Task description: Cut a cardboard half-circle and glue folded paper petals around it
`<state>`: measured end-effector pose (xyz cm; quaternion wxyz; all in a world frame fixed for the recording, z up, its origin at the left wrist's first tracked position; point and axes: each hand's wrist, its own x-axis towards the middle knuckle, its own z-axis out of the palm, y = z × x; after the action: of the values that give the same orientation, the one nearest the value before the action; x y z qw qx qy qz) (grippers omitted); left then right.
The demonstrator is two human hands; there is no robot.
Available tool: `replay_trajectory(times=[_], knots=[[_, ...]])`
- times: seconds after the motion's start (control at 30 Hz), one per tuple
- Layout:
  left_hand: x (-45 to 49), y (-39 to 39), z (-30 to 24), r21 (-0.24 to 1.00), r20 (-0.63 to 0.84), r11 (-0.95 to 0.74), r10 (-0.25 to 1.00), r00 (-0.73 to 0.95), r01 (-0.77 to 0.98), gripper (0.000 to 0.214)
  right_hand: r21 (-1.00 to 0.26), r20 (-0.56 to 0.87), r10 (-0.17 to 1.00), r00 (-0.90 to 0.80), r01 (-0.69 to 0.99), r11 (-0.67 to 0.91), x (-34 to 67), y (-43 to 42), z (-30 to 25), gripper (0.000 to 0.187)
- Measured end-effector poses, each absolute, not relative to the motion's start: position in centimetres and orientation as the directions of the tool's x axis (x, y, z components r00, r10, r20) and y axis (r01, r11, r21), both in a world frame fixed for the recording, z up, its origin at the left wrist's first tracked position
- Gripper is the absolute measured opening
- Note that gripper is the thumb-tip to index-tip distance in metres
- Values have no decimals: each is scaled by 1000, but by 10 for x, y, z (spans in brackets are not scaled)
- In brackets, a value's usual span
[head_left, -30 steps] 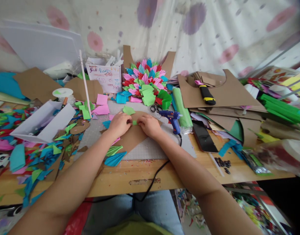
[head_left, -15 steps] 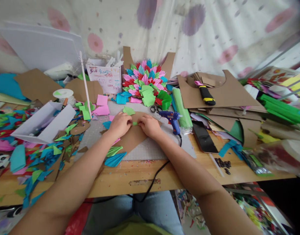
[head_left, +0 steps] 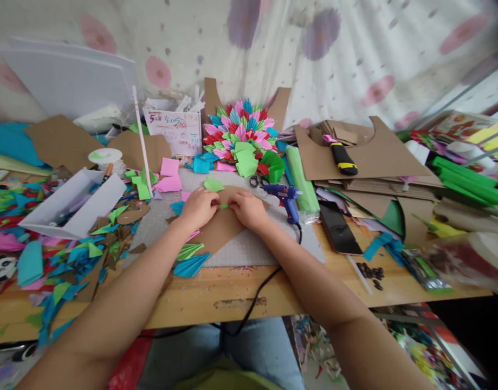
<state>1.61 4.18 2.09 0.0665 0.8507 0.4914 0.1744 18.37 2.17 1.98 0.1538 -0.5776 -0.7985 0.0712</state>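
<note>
A small strip of green crepe paper stretches between my hands, pinched at its two ends. My left hand closes on its left end with thumb and fingers. At the other end, my right hand pinches in the same way. Beneath both hands lies a curved piece of brown cardboard on a grey cutting mat. Pleated green paper and a pleated blue paper piece fan out along the cardboard's left edge. A flat green paper piece lies just beyond my left hand.
A blue glue gun lies right of my hands, its black cord running over the table edge. Behind stands a colourful paper-petal piece. A white box and paper scraps are left; a phone and stacked cardboard are right.
The green strip between my fingers looks slightly thinner than before. Both hands stay in nearly the same place, and everything else is unmoved.
</note>
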Motion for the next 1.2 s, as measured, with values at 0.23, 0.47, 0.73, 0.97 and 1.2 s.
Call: replay_trajectory(times=[0.23,0.47,0.73,0.97,1.2], knots=[[15,44,18,275,270,-548,833,483,790,7,-267,148,952,-266,917,298,182,22,21,16],[17,39,21,302,350,-609,786,509,734,26,-226,219,917,-333,897,380,185,22,19,17],[17,42,20,234,365,-642,754,546,730,14,-302,296,889,-349,849,433,181,19,21,16],[18,39,22,247,390,-618,769,507,746,16,-276,382,839,-387,819,503,184,19,16,21],[15,40,26,332,386,-577,805,451,746,12,-147,414,785,-461,817,557,185,20,16,24]])
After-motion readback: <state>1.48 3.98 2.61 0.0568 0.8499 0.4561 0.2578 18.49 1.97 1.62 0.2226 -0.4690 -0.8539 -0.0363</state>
